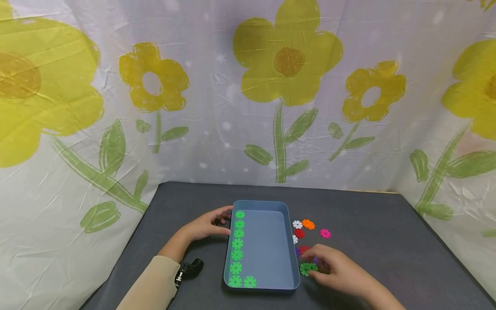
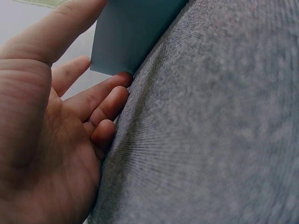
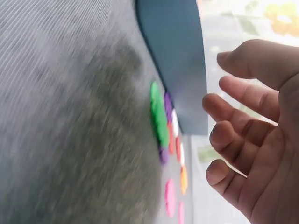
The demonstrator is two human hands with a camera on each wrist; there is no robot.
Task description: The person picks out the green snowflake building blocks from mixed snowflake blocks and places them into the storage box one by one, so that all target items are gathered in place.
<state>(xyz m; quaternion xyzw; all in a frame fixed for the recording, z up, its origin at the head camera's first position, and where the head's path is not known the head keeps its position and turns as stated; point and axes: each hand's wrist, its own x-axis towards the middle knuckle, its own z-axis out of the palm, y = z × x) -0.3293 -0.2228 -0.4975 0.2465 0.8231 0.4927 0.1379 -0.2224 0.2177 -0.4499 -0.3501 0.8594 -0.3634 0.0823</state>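
Observation:
A blue-grey tray (image 1: 267, 245) lies on the dark cloth. Along its left wall runs a column of several green flower-shaped discs (image 1: 237, 243), and one more green disc (image 1: 249, 282) sits beside the lowest. My left hand (image 1: 205, 224) is at the tray's left side, thumb and fingertips by the wall and nothing in its grasp. To the right of the tray, my right hand (image 1: 337, 267) hovers over loose green discs (image 1: 308, 269). The right wrist view shows its fingers (image 3: 222, 135) spread, loosely bent and holding nothing, apart from the green discs (image 3: 159, 114) on the cloth.
Right of the tray lie more flower-shaped discs: white (image 1: 297, 224), orange (image 1: 308, 224), red (image 1: 299, 233) and pink (image 1: 325, 233), with purple ones partly behind my right fingers. A black strap device (image 1: 190, 269) is on my left wrist. Behind the table (image 1: 193, 193) hangs a flower-print curtain (image 1: 217, 142).

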